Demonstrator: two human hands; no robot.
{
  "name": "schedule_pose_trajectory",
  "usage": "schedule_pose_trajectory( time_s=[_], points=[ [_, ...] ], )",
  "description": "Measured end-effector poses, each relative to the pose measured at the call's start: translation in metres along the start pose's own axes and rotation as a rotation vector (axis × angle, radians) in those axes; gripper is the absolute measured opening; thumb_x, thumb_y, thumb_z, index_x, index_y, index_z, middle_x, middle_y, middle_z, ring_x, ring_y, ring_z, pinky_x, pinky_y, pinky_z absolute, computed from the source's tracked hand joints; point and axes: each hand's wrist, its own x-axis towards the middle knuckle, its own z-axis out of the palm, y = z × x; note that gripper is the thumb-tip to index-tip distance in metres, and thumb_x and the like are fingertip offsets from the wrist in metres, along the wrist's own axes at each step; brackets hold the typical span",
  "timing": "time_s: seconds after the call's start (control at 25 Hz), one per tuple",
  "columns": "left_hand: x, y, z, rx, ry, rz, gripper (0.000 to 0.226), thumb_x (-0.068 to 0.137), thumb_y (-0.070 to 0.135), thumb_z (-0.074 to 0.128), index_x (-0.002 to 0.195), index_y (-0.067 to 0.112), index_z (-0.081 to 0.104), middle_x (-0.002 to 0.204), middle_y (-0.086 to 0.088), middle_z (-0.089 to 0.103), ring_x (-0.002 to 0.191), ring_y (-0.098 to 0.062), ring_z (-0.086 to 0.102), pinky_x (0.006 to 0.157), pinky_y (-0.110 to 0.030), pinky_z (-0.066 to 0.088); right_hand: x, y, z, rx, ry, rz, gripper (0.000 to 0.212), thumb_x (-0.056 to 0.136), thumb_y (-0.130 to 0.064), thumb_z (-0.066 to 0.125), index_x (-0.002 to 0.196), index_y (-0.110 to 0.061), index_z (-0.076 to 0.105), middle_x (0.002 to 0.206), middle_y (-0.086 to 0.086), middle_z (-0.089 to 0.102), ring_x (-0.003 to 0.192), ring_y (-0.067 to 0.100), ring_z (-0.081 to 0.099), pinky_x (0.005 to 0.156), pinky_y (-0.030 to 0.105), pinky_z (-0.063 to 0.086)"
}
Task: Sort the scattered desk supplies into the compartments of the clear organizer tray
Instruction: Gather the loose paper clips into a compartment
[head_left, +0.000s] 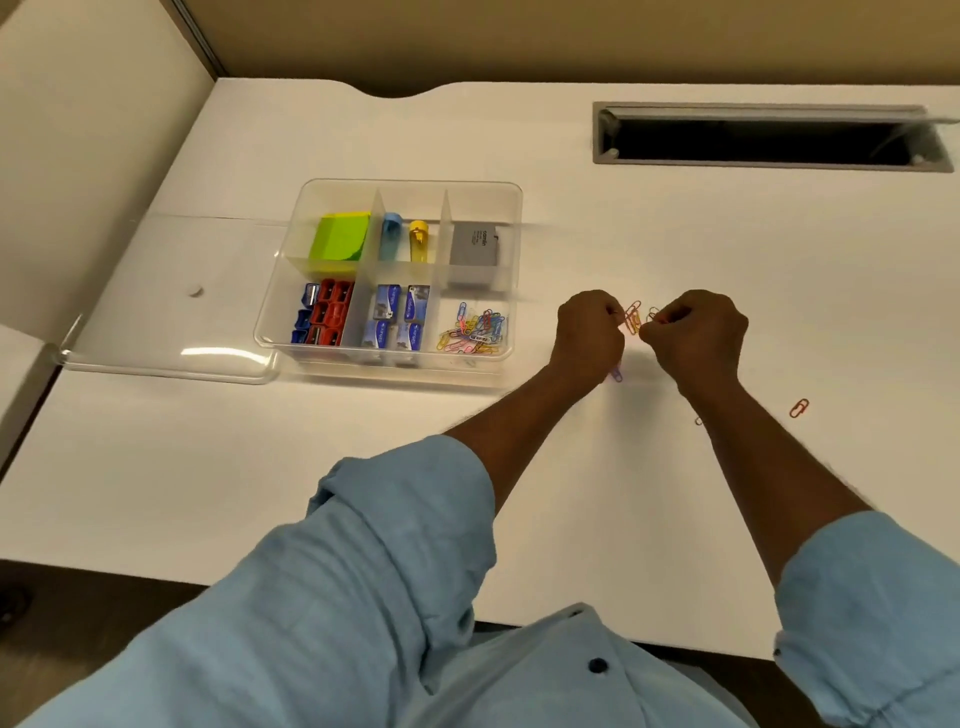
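The clear organizer tray stands on the white desk, left of my hands. Its front right compartment holds a heap of coloured paper clips. My left hand and my right hand meet just right of the tray, both curled. Between their fingertips they pinch orange paper clips. A purple paper clip lies on the desk under my left wrist. An orange paper clip lies alone to the right, and a small one peeks out beside my right forearm.
Other tray compartments hold green sticky notes, two glue sticks, a grey box, sharpeners and staple boxes. The clear lid lies left of the tray. A cable slot opens at the back right.
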Motion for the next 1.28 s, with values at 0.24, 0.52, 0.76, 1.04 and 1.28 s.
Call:
schedule_pose_trajectory(
  time_s=[0.24,0.52,0.76,1.04,1.28],
  points=[
    [-0.006,-0.002,-0.075,-0.196,0.257,-0.184,0.018,0.083,-0.002,0.054,0.086,0.001,0.071,0.092,-0.014,0.071,0.083,-0.023,0.065,0.073,-0.027,0.05,-0.024,-0.089,0.029,0.341,-0.11,0.026,0.009,0.061,-0.017,0.074,0.063,-0.012,0.066,0.06,-0.003,0.064,0.055,0.01,0.057,0.056,0.022,0.044],
    [-0.008,-0.048,-0.125,0.217,0.147,-0.273,0.021,0.081,0.008,0.065,0.099,-0.003,0.065,0.099,-0.02,0.067,0.092,-0.03,0.065,0.068,-0.027,0.045,-0.055,-0.128,0.078,0.061,-0.274,-0.174,0.008,0.067,0.002,0.058,0.069,-0.002,0.063,0.072,0.009,0.065,0.069,0.024,0.06,0.062,0.032,0.048],
    [-0.004,-0.064,-0.124,0.49,0.062,-0.221,0.025,0.083,0.009,0.065,0.106,0.0,0.062,0.107,-0.018,0.066,0.099,-0.029,0.064,0.077,-0.03,0.047,-0.066,-0.137,0.084,-0.22,-0.372,-0.322,0.027,0.078,0.004,0.048,0.057,-0.011,0.039,0.06,0.001,0.044,0.062,0.02,0.041,0.048,0.023,0.022],
    [-0.004,-0.054,-0.126,0.746,-0.059,-0.158,0.021,0.086,0.007,0.062,0.106,-0.001,0.062,0.109,-0.018,0.066,0.1,-0.031,0.064,0.085,-0.032,0.048,-0.07,-0.136,0.082,-0.217,-0.459,-0.381,0.022,0.089,-0.001,0.047,0.099,-0.005,0.067,0.098,0.012,0.068,0.086,0.025,0.062,0.053,0.019,0.029],
    [-0.011,-0.029,-0.111,0.474,0.16,-0.029,0.024,0.083,0.0,0.062,0.106,-0.002,0.066,0.109,-0.021,0.067,0.102,-0.033,0.062,0.092,-0.034,0.046,-0.065,-0.103,0.059,0.002,-0.127,-0.358,0.018,0.083,0.001,0.046,0.073,-0.011,0.055,0.078,0.009,0.058,0.071,0.024,0.051,0.053,0.028,0.034]
  ],
)
